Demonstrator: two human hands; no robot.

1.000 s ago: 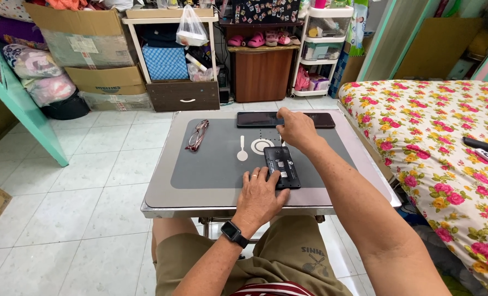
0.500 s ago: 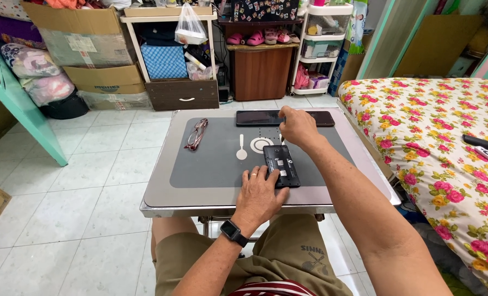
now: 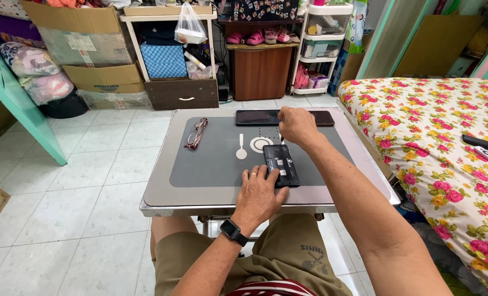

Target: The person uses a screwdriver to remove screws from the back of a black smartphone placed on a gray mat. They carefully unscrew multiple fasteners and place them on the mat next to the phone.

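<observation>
A black phone [image 3: 281,164] with its back cover off lies on the dark grey mat [image 3: 211,164] of a small metal table [image 3: 162,192]. My left hand [image 3: 261,193] rests flat at the phone's near left edge, fingers touching it. My right hand [image 3: 295,125] hovers over the far end of the phone, fingers curled, beside a long black panel [image 3: 255,117] at the table's far edge. Whether it pinches anything is hidden. A white spoon-shaped tool [image 3: 241,151] and a white ring [image 3: 261,143] lie left of the phone.
Folded glasses [image 3: 195,134] lie on the mat's far left. A bed with a flowered sheet [image 3: 436,142] stands to the right, with remotes [image 3: 485,147] on it. Cardboard boxes [image 3: 85,49], a drawer unit [image 3: 185,94] and shelves line the far wall. White tiled floor [image 3: 63,197] lies left.
My right hand has shifted slightly near the phone's far end. My left hand stays on the phone's near edge. Nothing on the table has moved.
</observation>
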